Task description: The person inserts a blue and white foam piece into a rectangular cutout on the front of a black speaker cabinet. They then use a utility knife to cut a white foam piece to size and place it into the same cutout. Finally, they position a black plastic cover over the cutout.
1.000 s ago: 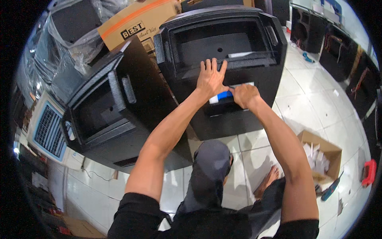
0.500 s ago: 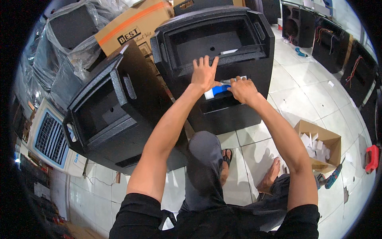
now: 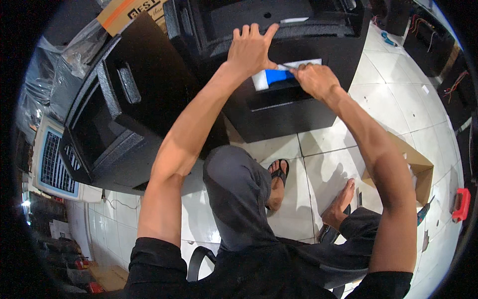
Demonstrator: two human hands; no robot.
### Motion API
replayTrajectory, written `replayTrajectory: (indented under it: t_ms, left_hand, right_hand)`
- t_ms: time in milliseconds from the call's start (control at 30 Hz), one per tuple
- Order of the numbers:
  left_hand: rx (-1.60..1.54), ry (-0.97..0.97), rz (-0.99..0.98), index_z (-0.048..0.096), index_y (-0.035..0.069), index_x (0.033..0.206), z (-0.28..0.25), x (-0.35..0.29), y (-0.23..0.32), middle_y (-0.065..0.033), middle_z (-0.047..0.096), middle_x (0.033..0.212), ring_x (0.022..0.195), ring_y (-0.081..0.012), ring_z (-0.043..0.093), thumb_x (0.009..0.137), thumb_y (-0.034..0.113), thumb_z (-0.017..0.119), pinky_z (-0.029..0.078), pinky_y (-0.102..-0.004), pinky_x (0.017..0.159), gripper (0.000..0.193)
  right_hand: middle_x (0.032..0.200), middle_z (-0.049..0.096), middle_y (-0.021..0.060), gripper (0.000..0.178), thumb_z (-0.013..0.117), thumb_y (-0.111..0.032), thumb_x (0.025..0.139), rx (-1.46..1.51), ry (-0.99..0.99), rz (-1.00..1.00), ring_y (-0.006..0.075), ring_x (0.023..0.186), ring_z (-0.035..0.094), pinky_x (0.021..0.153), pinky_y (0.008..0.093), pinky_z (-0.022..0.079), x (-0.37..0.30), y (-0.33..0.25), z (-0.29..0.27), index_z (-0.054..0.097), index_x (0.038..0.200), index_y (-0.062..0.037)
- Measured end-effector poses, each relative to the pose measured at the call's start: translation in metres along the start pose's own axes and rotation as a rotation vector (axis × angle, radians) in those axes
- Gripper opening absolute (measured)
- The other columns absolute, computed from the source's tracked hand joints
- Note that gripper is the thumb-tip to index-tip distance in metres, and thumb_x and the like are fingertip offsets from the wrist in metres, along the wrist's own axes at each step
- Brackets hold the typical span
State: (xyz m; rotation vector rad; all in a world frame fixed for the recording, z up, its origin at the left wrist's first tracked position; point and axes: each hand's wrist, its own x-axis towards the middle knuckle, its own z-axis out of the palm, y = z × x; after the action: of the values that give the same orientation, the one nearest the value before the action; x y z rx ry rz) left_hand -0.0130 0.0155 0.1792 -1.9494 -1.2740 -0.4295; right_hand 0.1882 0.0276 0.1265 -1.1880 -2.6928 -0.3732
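In front of me stands a black speaker cabinet [image 3: 294, 112], with a recessed opening in its upper part. A flat white piece [image 3: 260, 82] with a blue patch [image 3: 279, 76] lies on its front, above a slot. My left hand [image 3: 249, 52] is open, fingers spread on the cabinet, its thumb at the white piece's upper edge. My right hand [image 3: 317, 80] is closed on a thin, dark, pointed tool [image 3: 287, 67], whose tip is near the left thumb. The tool's handle is hidden in the fist, so its exact kind does not show.
Close on the left is a second black cabinet [image 3: 149, 84]. A printed carton [image 3: 117, 15] and plastic wrap [image 3: 74, 55] are behind it, with an air cooler [image 3: 57, 162] farther left. An open cardboard box [image 3: 423, 174] and a red case [image 3: 460, 204] rest on the tiled floor at right.
My view has tilted down and closer, so the cabinets appear higher. Both hands stay at the white piece; the right hand now shows the thin tool more clearly.
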Motion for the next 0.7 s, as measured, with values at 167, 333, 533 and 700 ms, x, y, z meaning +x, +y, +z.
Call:
replayTrajectory:
  t_ms: [167,333,533,700]
  left_hand:
    - [0.018,0.048,0.008,0.05,0.016,0.136,0.008,0.0,-0.001,-0.0196,0.06,0.103,0.098,-0.0363,0.06,0.05,0.052,0.089,0.046,-0.0484,0.082,0.1]
    - [-0.043,0.039,0.015,0.047,0.009,0.136,-0.003,0.002,0.001,-0.0207,0.056,0.105,0.1,-0.0377,0.056,0.055,0.051,0.087,0.045,-0.0494,0.084,0.1]
    - [-0.074,0.049,0.018,0.047,0.007,0.136,0.003,-0.002,0.011,-0.0212,0.057,0.102,0.097,-0.0387,0.057,0.051,0.048,0.089,0.045,-0.0489,0.084,0.103]
    - [-0.014,0.078,0.032,0.047,0.008,0.136,0.001,-0.007,0.018,-0.0222,0.059,0.101,0.098,-0.0385,0.059,0.053,0.046,0.089,0.047,-0.0486,0.084,0.1]
  right_hand:
    - [0.092,0.071,0.0216,0.047,0.036,-0.033,0.105,0.06,0.042,0.039,0.0351,0.086,0.071,0.073,0.0443,0.059,0.005,-0.001,0.005,0.067,0.1,0.0021]
    - [0.089,0.072,0.0187,0.05,0.035,-0.036,0.105,0.019,0.144,0.033,0.0357,0.083,0.071,0.072,0.0448,0.059,0.013,0.003,0.013,0.071,0.092,-0.0034]
    - [0.09,0.072,0.0153,0.043,0.04,-0.034,0.103,-0.069,0.175,0.064,0.0324,0.082,0.072,0.068,0.0449,0.06,0.012,0.003,0.031,0.072,0.088,-0.0086]
    - [0.088,0.073,0.0131,0.023,0.05,-0.018,0.093,-0.174,0.1,0.033,0.0286,0.083,0.073,0.071,0.0402,0.06,-0.002,-0.005,0.008,0.072,0.093,-0.0112]
